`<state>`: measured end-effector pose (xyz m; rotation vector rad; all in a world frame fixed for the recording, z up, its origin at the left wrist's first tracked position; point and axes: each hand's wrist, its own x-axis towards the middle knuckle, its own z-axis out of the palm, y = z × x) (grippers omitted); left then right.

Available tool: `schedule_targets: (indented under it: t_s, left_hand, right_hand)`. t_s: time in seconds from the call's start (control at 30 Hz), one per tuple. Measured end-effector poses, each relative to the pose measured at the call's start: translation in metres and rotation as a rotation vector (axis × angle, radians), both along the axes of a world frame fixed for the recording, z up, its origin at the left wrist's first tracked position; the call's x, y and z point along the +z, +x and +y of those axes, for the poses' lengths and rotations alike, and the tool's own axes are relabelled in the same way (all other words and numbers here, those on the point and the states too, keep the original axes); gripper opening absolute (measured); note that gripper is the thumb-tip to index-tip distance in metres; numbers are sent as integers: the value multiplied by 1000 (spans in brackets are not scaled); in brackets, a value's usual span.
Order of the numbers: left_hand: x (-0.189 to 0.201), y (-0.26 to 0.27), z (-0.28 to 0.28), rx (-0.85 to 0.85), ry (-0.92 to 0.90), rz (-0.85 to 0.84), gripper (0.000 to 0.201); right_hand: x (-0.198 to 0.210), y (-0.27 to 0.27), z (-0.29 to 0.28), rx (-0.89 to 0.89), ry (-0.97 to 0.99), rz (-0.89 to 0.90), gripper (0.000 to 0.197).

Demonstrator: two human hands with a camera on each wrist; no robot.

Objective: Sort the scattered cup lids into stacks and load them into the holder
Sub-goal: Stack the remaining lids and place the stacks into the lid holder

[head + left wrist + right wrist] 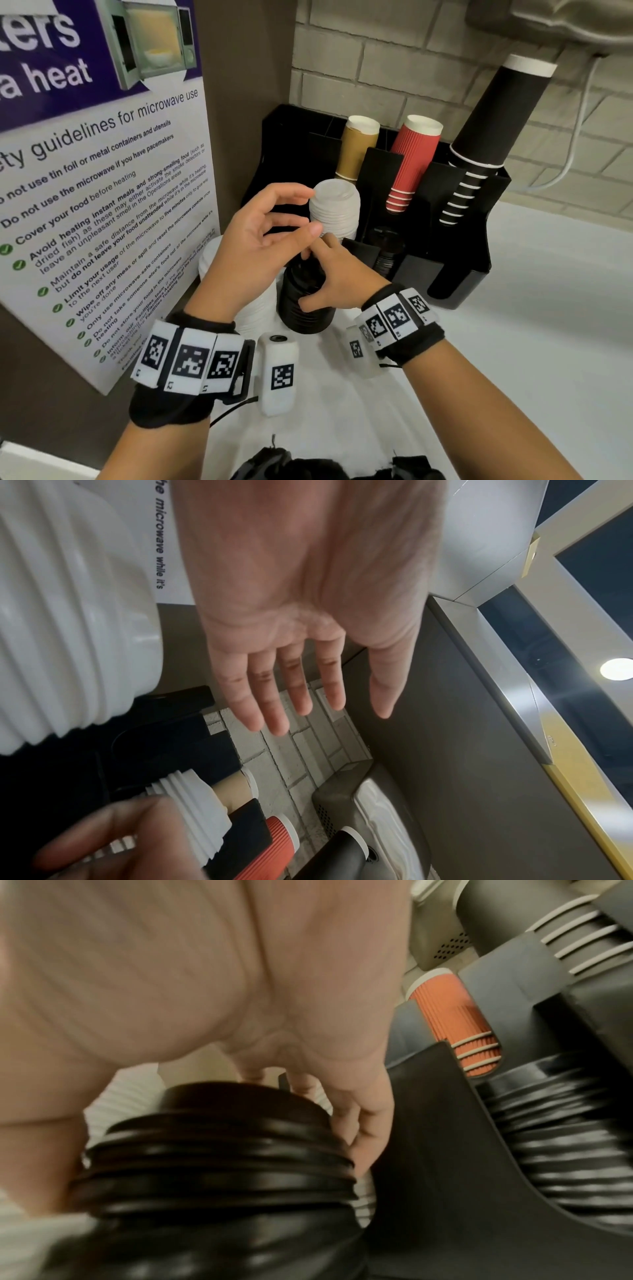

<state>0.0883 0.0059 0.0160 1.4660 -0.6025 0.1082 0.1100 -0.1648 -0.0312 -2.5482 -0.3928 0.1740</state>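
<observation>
At the worktop [513,342], by the holder: white lids and black lids are both gathered into stacks, loading under way.
Done so far: one stack of white lids [335,209] stands in the black holder [472,260], and some black lids [388,255] sit low in the slot beside it.
Left to do: a tall stack of black lids [305,301] stands out on the worktop in front of the holder; another white stack [255,308] waits just left of it. Both look unloaded, so I judge the job roughly half done.
Right hand [334,277]: fingers and thumb curl round the top of the black stack, gripping it.
Left hand [260,240]: loosely spread, holding nothing; fingertips hover near the loaded white stack, contact unclear.
Behind: gold, red and black paper cups fill the back slots.
</observation>
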Motion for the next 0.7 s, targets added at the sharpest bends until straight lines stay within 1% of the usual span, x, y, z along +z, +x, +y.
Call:
schedule_targets:
  t_s: [0.1, 0.17, 0.2, 0.27, 0.3, 0.33, 0.4, 0.5, 0.57, 0.7]
  left_hand:
    - [-3, 1, -1, 14, 9, 1, 34]
    - [-5, 1, -2, 20, 51, -11, 43]
    - [-7, 0, -3, 4, 89, -16, 51]
    - [-11, 0, -8, -62, 172, -1, 74]
    - [-12, -1, -11, -106, 192, 18, 84]
    - [-14, -2, -14, -144, 193, 39, 90]
    - [-16, -4, -20, -186, 171, 71, 93]
    - [-18, -4, -24, -217, 147, 104, 92]
    - [-19, -3, -23, -224, 143, 107, 89]
    - [-21, -4, -24, -251, 117, 129, 86]
  right_hand:
    - [9, -5, -9, -66, 172, -93, 59]
    - [18, -13, -18, -134, 353, -138, 55]
    - [23, -18, -23, -157, 476, -126, 53]
    - [31, -31, -29, -156, 721, -52, 53]
    - [34, -37, -31, -135, 809, -13, 55]
    - [36, -43, -32, -110, 871, 19, 59]
    - [38, -49, -33, -71, 929, 44, 63]
    - [40, -52, -36, -50, 981, 74, 67]
    - [41, -53, -41, -25, 979, 102, 67]
    - [45, -54, -48, 1, 941, 133, 61]
